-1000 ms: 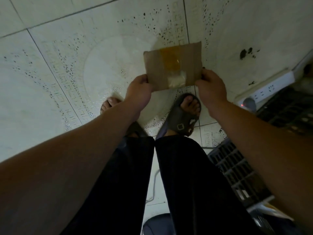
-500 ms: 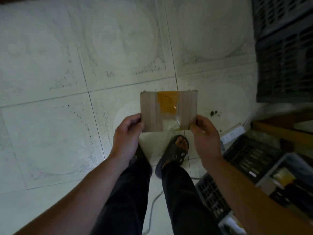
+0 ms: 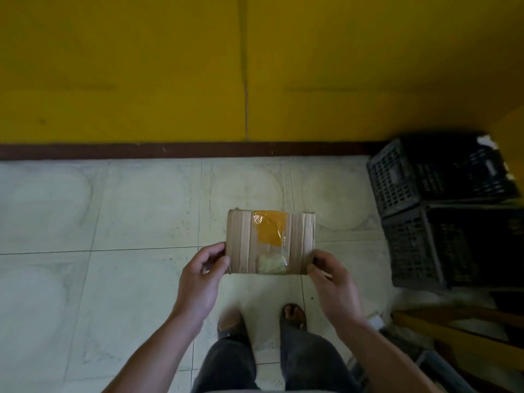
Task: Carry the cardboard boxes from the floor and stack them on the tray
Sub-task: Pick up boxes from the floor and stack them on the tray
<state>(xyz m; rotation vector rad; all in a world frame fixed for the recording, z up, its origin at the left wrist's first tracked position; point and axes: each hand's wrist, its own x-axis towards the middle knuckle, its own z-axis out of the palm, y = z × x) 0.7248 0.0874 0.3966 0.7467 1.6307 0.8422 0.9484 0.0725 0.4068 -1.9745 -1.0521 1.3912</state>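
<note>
1. Currently: cardboard box (image 3: pixel 241 239) is off the floor (image 3: pixel 113 222), held level in front of the body, above and ahead of the feet (image 3: pixel 293 316). Yellow tape patch (image 3: pixel 269 228) faces up.
2. Left grip (image 3: pixel 200 279) pinches the box's near-left corner with fingers curled round it. Right grip (image 3: pixel 333 282) does the same at the near-right corner. Both holds unchanged vs. 1 s ago.
3. Change: view has swung up from straight down on feet & tile to fwd. Yellow wall (image 3: pixel 170 66) and dark skirting (image 3: pixel 170 151) are now in frame, with black crates (image 3: pixel 442 211) stacked at right by the wall.
4. Assessment: pickup complete, carry phase under way. Person prob. straightened up to move off.
5. Tray: not identified in frame. Clutter at lower right is too dim to tell. Stacking step outstanding.
6. Risk: hold is on near corners only, so the far edge is unsupported. Box could tip fwd if heavy.
</note>
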